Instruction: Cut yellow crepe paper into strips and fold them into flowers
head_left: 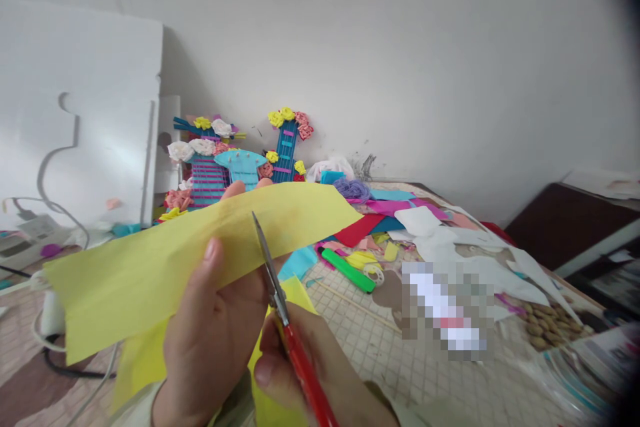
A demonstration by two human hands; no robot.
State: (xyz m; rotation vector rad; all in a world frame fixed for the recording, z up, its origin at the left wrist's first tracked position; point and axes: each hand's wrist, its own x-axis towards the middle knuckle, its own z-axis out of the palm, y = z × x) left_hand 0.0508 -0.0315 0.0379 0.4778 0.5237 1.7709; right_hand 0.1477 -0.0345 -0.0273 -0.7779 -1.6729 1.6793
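I saw a table (pixel 350 340) dressed in a cream cloth with a squared pattern and brown patches, set against a plain pale-grey wall (pixel 425 60). One long, flat strip of yellow paper-like material (pixel 167 257) was held above the table's near side. Beyond the strip's left half leaned one large white board (pixel 110 80); far off its right end stood dark-brown furniture (pixel 545 227).

Behind the strip I counted two upright blue-and-purple panels trimmed with paper flowers (pixel 207 180), and one pale-blue beaded piece (pixel 240 161) at the left one. Past its right end lay one bundle of purple yarn (pixel 351 188), one red scrap (pixel 359 230), one bright green tool with a black end (pixel 347 270), several white paper pieces (pixel 460 240) and, farther right, a heap of brown nuts (pixel 547 323). At least two more yellow sheets (pixel 143 360) showed below it.

The strip's long axis ran crosswise, its left end nearer the person, its right end farther and higher.

The left hand (pixel 215 330) had the strip between thumb in front and fingers behind, palm half open. The right hand (pixel 327 350) was curled round one pair of red-handled metal scissors (pixel 296 347), tip pointing away and leftward across the strip; whether the blades gaped I couldn't tell.
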